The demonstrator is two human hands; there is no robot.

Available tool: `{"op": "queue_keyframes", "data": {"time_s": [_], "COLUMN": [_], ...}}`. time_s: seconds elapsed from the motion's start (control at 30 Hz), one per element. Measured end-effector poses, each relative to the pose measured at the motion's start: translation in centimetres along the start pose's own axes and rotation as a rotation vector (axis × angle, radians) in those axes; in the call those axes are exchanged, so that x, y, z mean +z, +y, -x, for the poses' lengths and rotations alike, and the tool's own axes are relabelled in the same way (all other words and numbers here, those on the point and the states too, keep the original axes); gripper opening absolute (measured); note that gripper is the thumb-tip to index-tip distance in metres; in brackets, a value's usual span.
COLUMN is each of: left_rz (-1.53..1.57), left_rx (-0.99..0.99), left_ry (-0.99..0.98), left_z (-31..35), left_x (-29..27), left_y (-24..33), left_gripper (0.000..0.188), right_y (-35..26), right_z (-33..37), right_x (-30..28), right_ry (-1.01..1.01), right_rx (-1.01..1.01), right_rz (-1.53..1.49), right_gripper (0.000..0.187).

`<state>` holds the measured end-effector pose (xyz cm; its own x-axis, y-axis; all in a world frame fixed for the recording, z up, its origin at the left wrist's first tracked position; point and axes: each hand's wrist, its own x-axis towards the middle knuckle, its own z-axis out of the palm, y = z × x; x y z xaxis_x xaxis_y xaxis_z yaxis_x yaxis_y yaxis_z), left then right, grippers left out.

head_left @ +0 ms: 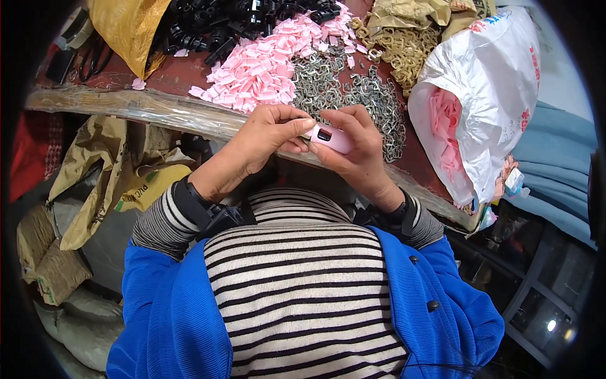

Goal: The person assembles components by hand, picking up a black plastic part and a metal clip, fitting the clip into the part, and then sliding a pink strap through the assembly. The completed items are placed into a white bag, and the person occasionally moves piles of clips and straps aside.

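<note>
A pale pink plastic casing (341, 142) with a dark rectangular opening is held just over the table's near edge. My right hand (366, 150) grips it between thumb and fingers. At the casing's left end, my left hand (268, 136) is closed in a pinch, thumb against fingers. What it pinches is mostly hidden; only a thin, light edge shows. Beyond my hands lie a heap of small pink plastic pieces (255, 72) and a pile of bent silver metal hooks (319, 79).
Black plastic parts (218, 25) are heaped at the back, brass-coloured metal loops (407, 57) at the back right. A white sack (486, 95) with pink pieces inside stands on the right. An orange sack (129, 31) stands at the far left. The table's near edge (151, 108) is film-wrapped.
</note>
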<state>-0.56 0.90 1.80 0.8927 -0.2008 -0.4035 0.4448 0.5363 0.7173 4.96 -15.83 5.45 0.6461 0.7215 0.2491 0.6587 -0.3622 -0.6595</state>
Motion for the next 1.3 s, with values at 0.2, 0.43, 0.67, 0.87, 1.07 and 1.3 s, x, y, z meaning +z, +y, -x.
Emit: {"op": "queue_keyframes", "data": {"time_s": [0.2,0.43,0.67,0.87,1.07,1.3], "left_rz": [-0.047,-0.021,-0.210,-0.560,-0.204,-0.051], "left_rx": [0.007,0.004,0.300,0.650,0.434,0.356], "left_ry": [-0.003,0.009,-0.021,-0.153,-0.204,-0.202], "left_z": [-0.4,-0.3,0.4,1.1,1.0,1.1], "left_x": [0.0,0.6,0.9,1.1,1.1,0.8], "left_y": [0.0,-0.1,0.5,0.7,0.7,1.0], "left_gripper": [0.024,0.026,0.043,0.066,0.078,0.085], "right_y": [0.0,-0.1,0.3,0.3,-0.8,-0.8], "right_z": [-0.1,0.0,-0.1,0.1,-1.1,-2.4], "right_x": [0.4,0.8,0.9,0.3,-0.7,-0.5], "right_ry": [0.026,0.099,0.038,-0.056,-0.144,-0.297], "right_rx": [0.067,0.006,0.028,-0.027,-0.149,-0.346], "right_rz": [-0.094,-0.017,-0.250,-0.313,-0.238,-0.217], "right_gripper": [0.040,0.038,0.046,0.055,0.064,0.074]}}
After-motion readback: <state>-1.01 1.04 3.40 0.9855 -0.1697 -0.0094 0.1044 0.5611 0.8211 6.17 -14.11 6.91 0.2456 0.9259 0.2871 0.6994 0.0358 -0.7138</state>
